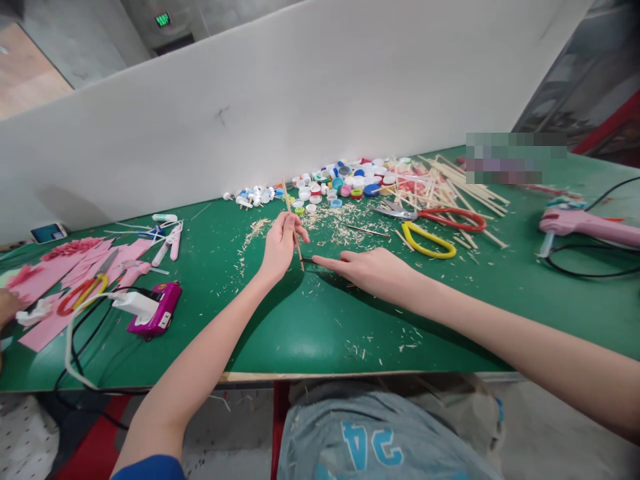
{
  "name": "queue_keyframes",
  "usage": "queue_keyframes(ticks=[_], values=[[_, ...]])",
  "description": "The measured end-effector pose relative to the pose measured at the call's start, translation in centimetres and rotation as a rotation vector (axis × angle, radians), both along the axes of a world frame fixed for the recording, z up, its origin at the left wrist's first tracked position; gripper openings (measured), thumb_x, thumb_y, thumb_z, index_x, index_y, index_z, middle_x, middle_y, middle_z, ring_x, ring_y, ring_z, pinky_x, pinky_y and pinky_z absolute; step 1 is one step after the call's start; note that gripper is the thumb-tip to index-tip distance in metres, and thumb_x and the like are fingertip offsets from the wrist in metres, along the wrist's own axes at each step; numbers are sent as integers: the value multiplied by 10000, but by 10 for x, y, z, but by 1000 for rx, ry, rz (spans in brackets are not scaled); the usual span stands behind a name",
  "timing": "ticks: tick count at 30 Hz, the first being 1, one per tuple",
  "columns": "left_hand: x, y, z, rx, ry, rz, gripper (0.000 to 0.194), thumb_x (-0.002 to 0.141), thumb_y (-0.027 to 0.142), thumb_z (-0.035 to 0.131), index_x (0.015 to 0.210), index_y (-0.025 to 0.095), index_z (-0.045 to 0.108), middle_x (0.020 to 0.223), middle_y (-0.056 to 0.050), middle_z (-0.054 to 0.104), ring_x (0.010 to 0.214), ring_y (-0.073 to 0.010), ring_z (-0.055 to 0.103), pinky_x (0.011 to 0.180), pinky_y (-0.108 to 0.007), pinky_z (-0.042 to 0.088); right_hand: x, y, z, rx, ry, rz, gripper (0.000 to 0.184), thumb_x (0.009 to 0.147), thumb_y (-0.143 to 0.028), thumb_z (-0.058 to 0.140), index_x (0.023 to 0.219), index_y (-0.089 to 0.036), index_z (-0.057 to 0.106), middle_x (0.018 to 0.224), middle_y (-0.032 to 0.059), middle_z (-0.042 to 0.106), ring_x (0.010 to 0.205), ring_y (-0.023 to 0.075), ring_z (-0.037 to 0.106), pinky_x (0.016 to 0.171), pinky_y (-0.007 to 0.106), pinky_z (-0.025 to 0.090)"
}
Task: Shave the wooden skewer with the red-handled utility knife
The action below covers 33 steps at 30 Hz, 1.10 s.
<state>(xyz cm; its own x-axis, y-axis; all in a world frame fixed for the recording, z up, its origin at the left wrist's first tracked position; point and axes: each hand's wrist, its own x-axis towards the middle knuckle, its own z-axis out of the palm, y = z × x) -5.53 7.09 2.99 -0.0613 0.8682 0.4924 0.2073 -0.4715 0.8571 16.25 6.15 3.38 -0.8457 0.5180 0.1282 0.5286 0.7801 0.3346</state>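
Observation:
My left hand is closed around a thin wooden stick, which stands up at a slant over the table. My right hand lies low to the right, its index finger stretched along a small dark-bladed knife. The blade meets the stick near its lower end. Most of the knife's handle is hidden in the palm. Pale wood shavings are scattered around both hands on the green table.
Behind my hands lie bottle caps, wooden sticks and scissors. A pink glue gun rests at right. Left are pink sheets, more scissors and a purple power strip with cables; another person's hand shows there.

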Motion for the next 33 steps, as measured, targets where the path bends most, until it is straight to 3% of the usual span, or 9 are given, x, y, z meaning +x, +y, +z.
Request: queue_keyframes(ticks=[3,9,17,26,33], values=[[-1,1,-1,-6,-4,13,361,949,542,375,840,211,468,599,11,578,435,-76,373,432,-219,318,-1,1,-2,-6,0,13,793,834,-65,495,1518,-351,216,777,-30,458,477,68,119,459,237,62],[3,-2,2,5,2,21,355,953,531,376,836,209,471,579,15,566,426,-79,373,427,-226,313,0,3,-7,-10,-26,79,748,840,-63,510,1492,-352,286,793,-26,467,470,34,222,461,232,69],[1,0,-1,-10,-8,16,353,952,536,375,843,214,470,576,17,569,422,-79,353,428,-226,304,0,5,0,-5,-20,34,825,795,-42,515,1515,-335,238,791,-31,464,475,65,72,442,238,57],[4,-2,0,-20,-12,6,330,959,514,373,856,213,463,568,17,572,425,-80,365,442,-224,311,0,4,-4,-12,-33,86,787,820,-58,530,1496,-367,270,826,-29,481,463,39,167,449,228,60],[1,1,-1,-32,-16,14,334,957,517,375,858,211,463,569,27,562,429,-73,362,445,-209,322,-1,5,-2,-6,-11,75,777,814,-46,502,1502,-328,279,806,-26,472,477,53,119,454,230,61]])
